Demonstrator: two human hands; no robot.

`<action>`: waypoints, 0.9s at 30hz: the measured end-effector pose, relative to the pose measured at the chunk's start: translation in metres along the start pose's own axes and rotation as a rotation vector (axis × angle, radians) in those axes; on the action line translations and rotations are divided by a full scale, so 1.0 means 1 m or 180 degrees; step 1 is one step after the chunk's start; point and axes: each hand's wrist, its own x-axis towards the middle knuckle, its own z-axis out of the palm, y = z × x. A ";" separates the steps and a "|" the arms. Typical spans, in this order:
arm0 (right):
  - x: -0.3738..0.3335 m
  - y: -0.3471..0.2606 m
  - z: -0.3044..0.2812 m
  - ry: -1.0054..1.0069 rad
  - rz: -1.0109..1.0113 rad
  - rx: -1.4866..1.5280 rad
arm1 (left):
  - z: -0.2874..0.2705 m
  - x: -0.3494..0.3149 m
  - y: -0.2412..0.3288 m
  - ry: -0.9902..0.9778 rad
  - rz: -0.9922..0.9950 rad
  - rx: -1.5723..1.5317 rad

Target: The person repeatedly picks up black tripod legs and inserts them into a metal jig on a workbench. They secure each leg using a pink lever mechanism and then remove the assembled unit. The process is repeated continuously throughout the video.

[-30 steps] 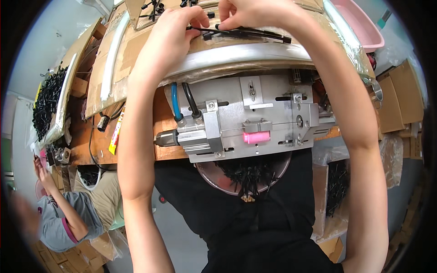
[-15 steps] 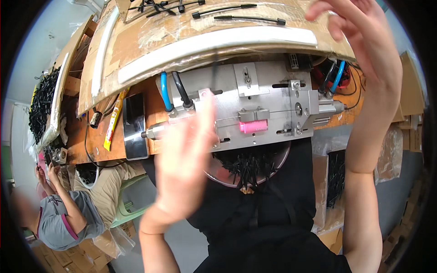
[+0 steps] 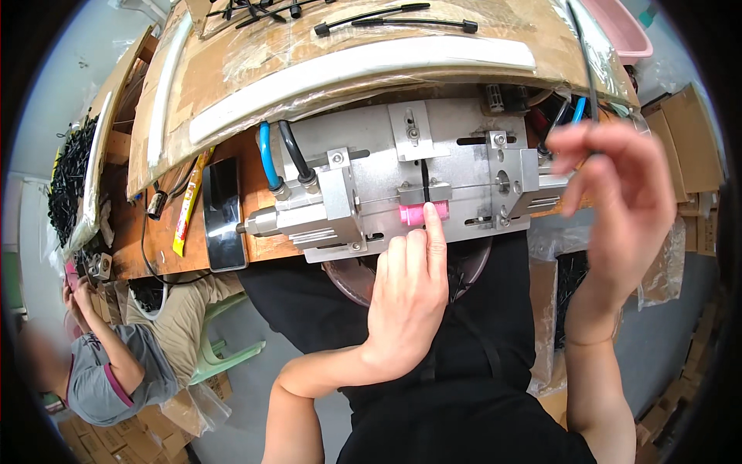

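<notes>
My left hand (image 3: pixel 410 298) stretches its index finger onto a thin black cable (image 3: pixel 425 179) lying across the metal fixture. The fingertip meets it at a pink block (image 3: pixel 416 213) on the fixture's near side; the other fingers look bent and the thumb is hidden. A small slotted metal block (image 3: pixel 438 192) sits just behind the pink one. To the right, my right hand (image 3: pixel 618 193) is raised and blurred, its fingers bent around the lower end of another thin black cable (image 3: pixel 585 58) that runs up past the cardboard.
The metal fixture (image 3: pixel 379 172) carries a cylinder at each end, with blue and black hoses (image 3: pixel 269 158). Black pieces with thick ends lie on the raised cardboard (image 3: pixel 294 58). A phone (image 3: pixel 224 213) lies left of it. Below is a round tub (image 3: pixel 344 282). Another person (image 3: pixel 116 371) sits at left.
My left hand has moved right and down onto the pink block, where a black cable now lies. My right hand has come back from above the cardboard, bringing a black cable.
</notes>
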 end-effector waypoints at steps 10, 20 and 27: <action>-0.097 0.032 0.066 -0.0870 -0.0257 -0.1068 | -0.066 0.152 -0.129 0.0684 0.0411 -0.0861; -0.070 0.024 0.060 -0.1311 -0.0315 -0.1416 | -0.070 0.132 -0.137 0.0897 0.0362 -0.0738; 0.082 0.048 0.038 -0.0413 -0.1900 -0.2780 | -0.027 0.003 -0.035 0.0546 0.0188 -0.0350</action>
